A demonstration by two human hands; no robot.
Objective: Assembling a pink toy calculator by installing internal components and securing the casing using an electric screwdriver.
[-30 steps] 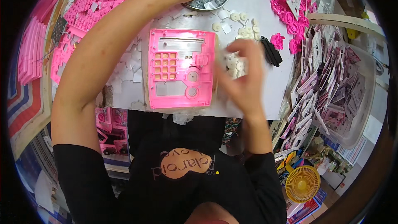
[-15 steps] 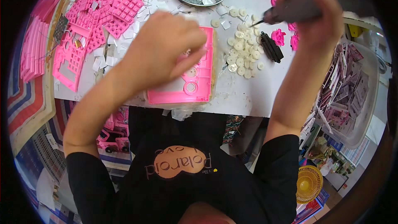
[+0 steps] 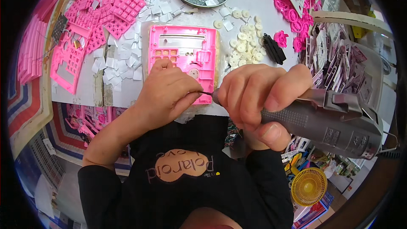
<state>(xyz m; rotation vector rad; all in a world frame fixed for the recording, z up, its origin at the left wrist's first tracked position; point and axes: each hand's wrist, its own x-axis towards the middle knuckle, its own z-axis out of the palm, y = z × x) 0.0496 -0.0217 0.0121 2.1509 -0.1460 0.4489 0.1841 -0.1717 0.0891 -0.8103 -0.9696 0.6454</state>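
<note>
My right hand [image 3: 258, 97] is wrapped round a grey electric screwdriver [image 3: 322, 123], which lies nearly level with its bit pointing left. The bit's tip meets the pinched thumb and finger of my left hand [image 3: 169, 91]; whatever they hold there is too small to make out. Both hands are above the near part of a pink plastic casing [image 3: 206, 65], open side up, with square holes and round fittings. My left hand hides its lower left part. Beyond the screwdriver lie a pile of white plastic gears [image 3: 246, 44] and a black plastic part [image 3: 274, 49].
A round metal dish [image 3: 202, 5] full of small screws stands at the back. Pink keypads [image 3: 127, 6] and white square pieces [image 3: 123, 61] cover the left. Pink ring-shaped parts [image 3: 292, 15] lie back right, beside a bin [image 3: 375, 89] of printed flat parts. Below is a yellow basket [image 3: 308, 186].
My right hand has brought the screwdriver from the far right down and left to the casing's near end. My left hand has lowered slightly, its fingertips now at the bit's tip.
</note>
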